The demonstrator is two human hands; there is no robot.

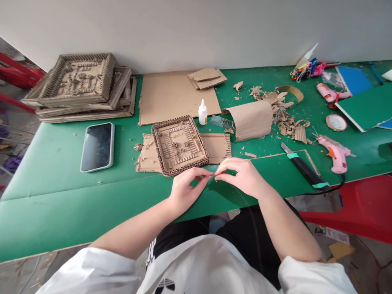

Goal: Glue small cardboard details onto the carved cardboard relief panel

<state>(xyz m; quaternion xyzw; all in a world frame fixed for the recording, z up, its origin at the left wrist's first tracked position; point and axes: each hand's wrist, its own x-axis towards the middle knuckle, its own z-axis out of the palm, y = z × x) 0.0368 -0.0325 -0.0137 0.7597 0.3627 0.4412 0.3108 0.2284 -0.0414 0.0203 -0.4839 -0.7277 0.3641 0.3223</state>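
Observation:
Close together over the table's front part, my left hand (190, 188) and my right hand (241, 175) each pinch thumb against forefinger. Whatever is between the fingertips is too small to make out. Just beyond them lies a square cardboard tray (180, 148) with corrugated walls and small cardboard pieces inside. It rests tilted on a flat cardboard strip (216, 148). A white glue bottle (202, 112) stands upright behind the tray. To its right are a clear stencil ruler (221, 121) and a curved piece of cardboard (252, 118).
On the left are stacked cardboard trays (78, 81) and a phone (98, 147). A cardboard sheet (171, 96) lies at the back. Torn scraps (283, 110), a utility knife (303, 165), pink glue guns (335, 155) and a tape roll (336, 121) lie to the right.

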